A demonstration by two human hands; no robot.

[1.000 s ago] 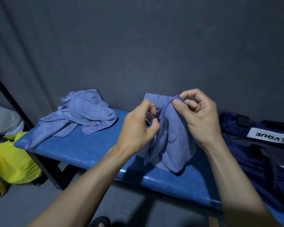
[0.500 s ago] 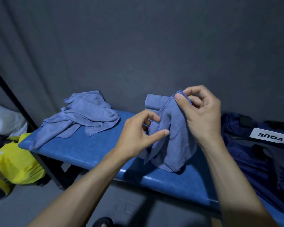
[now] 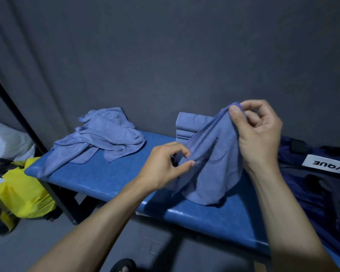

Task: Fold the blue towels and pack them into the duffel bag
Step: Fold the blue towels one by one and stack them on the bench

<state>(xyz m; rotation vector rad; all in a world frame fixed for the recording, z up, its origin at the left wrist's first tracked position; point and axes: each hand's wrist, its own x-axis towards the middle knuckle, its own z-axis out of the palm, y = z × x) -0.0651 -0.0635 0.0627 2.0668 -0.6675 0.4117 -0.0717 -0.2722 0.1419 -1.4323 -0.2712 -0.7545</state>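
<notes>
Sliding down and away from its partner, the left hand [image 3: 165, 163] now sits at about seven o'clock from the right hand [image 3: 257, 134]; a second ago the two were pinching almost together at the top of the cloth. The left fingers [image 3: 182, 152] pinch the hemmed edge of the held towel [image 3: 210, 165] between thumb and forefinger, the others loosely curled. The right thumb and forefinger pinch the corner at the towel's peak, the remaining fingers curled behind. The hem is pulled taut between the two grips, and the rest hangs with its lower folds resting on the blue tabletop [image 3: 110, 173]. I judge this as finding the second corner so the towel can be spread for folding.

At twelve o'clock behind it lies a folded stack of towels [image 3: 190, 124]; at nine o'clock, a crumpled heap of unfolded towels [image 3: 100, 142]. At three o'clock lies the dark duffel bag [image 3: 312, 173], its white label reading "LVQUE" upside down, partly cut off. A yellow bag [image 3: 24, 193] sits at far left.
</notes>
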